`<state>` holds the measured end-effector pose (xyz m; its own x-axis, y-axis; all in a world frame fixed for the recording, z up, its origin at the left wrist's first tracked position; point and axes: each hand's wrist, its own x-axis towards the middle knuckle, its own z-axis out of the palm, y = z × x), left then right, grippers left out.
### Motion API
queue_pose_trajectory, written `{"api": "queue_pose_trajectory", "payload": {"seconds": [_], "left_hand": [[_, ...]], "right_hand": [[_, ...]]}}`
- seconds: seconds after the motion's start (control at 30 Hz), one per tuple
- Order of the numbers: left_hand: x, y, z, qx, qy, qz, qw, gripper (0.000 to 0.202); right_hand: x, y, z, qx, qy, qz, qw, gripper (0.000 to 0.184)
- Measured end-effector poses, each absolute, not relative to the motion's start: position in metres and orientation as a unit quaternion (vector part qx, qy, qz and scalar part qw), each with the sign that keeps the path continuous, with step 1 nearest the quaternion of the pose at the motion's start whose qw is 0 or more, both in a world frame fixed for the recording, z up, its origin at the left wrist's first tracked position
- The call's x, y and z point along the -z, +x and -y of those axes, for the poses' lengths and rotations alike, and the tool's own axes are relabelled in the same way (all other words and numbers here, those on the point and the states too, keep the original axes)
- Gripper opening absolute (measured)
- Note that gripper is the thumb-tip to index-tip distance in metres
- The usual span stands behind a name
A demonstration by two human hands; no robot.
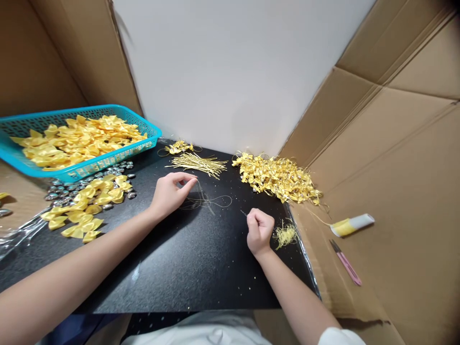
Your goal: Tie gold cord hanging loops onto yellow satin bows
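My left hand (175, 191) is raised over the black tabletop, thumb and forefinger pinched on a thin pale thread (201, 189). Below it, the thread falls into loose loops. To the right, my right hand (260, 231) is closed in a fist around a slim dark pointed tool (244, 212); only its tip shows, so its kind is unclear. A small heap of yellow thread scraps (286, 235) lies just right of that fist. Beyond both hands is a bundle of cut yellow cords (199, 164).
A turquoise basket (108, 160) full of yellow ribbon bows stands at the left. Loose bows (84, 218) and silvery beads (61, 191) lie before it. Finished-looking bow pieces (278, 177) are piled back right. A thread spool (352, 225) and pink-handled snips (345, 262) rest on the cardboard.
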<state>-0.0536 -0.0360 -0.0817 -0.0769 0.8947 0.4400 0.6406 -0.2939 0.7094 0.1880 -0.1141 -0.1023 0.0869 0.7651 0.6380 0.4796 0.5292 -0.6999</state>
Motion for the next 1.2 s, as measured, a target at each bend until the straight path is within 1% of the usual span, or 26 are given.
{"api": "queue_pose_trajectory", "payload": {"seconds": [0.17, 0.23, 0.27, 0.3, 0.4, 0.43, 0.5, 0.63, 0.73, 0.83, 0.9, 0.93, 0.97, 1.0, 1.03, 1.1, 1.13, 1.17, 1.2], "left_hand": [[0.076, -0.059, 0.035, -0.465, 0.673, -0.568, 0.095, 0.026], [0.073, -0.059, 0.036, -0.464, 0.688, -0.553, 0.072, 0.026], [0.072, -0.059, 0.037, -0.465, 0.696, -0.544, 0.059, 0.027], [0.071, -0.058, 0.038, -0.465, 0.704, -0.535, 0.047, 0.027], [0.068, -0.056, 0.041, -0.461, 0.725, -0.511, 0.022, 0.028], [0.068, -0.055, 0.042, -0.460, 0.730, -0.505, 0.017, 0.028], [0.067, -0.052, 0.044, -0.462, 0.736, -0.494, 0.012, 0.028], [0.065, -0.044, 0.049, -0.459, 0.751, -0.473, 0.039, 0.029], [0.064, -0.040, 0.052, -0.457, 0.759, -0.460, 0.057, 0.027], [0.063, -0.037, 0.054, -0.456, 0.763, -0.451, 0.084, 0.024], [0.063, -0.036, 0.055, -0.458, 0.761, -0.446, 0.109, 0.023], [0.062, -0.035, 0.056, -0.460, 0.759, -0.446, 0.120, 0.023], [0.062, -0.034, 0.056, -0.461, 0.756, -0.447, 0.129, 0.023], [0.061, -0.033, 0.057, -0.462, 0.753, -0.449, 0.136, 0.023], [0.060, -0.033, 0.058, -0.461, 0.751, -0.451, 0.141, 0.023], [0.059, -0.032, 0.061, -0.461, 0.749, -0.453, 0.145, 0.023], [0.059, -0.032, 0.062, -0.460, 0.750, -0.452, 0.147, 0.023], [0.058, -0.033, 0.063, -0.460, 0.752, -0.449, 0.147, 0.022], [0.058, -0.033, 0.064, -0.460, 0.754, -0.445, 0.147, 0.022]], "right_hand": [[0.087, 0.208, 0.104, -0.104, -0.475, 0.657, 0.576, 0.037], [0.077, 0.224, 0.103, -0.093, -0.500, 0.667, 0.544, 0.037], [0.072, 0.234, 0.104, -0.086, -0.531, 0.674, 0.506, 0.036], [0.068, 0.247, 0.107, -0.074, -0.580, 0.678, 0.446, 0.035], [0.060, 0.289, 0.123, -0.018, -0.746, 0.626, 0.226, 0.033], [0.058, 0.303, 0.129, 0.000, -0.783, 0.596, 0.180, 0.032], [0.058, 0.325, 0.141, 0.025, -0.827, 0.545, 0.134, 0.028], [0.065, 0.347, 0.150, 0.041, -0.862, 0.495, 0.097, 0.024], [0.065, 0.351, 0.149, 0.033, -0.865, 0.492, 0.093, 0.019], [0.055, 0.342, 0.145, 0.037, -0.854, 0.506, 0.117, 0.020], [0.045, 0.320, 0.140, 0.034, -0.812, 0.550, 0.192, 0.023], [0.042, 0.303, 0.136, 0.017, -0.763, 0.589, 0.266, 0.022], [0.039, 0.283, 0.131, -0.032, -0.693, 0.630, 0.348, 0.020], [0.038, 0.260, 0.126, -0.100, -0.625, 0.661, 0.402, 0.019], [0.038, 0.236, 0.120, -0.173, -0.569, 0.691, 0.411, 0.022], [0.043, 0.190, 0.107, -0.269, -0.500, 0.727, 0.386, 0.034], [0.047, 0.171, 0.099, -0.290, -0.488, 0.732, 0.377, 0.037], [0.050, 0.155, 0.093, -0.295, -0.484, 0.734, 0.375, 0.036], [0.053, 0.143, 0.086, -0.292, -0.480, 0.737, 0.377, 0.031]]}}
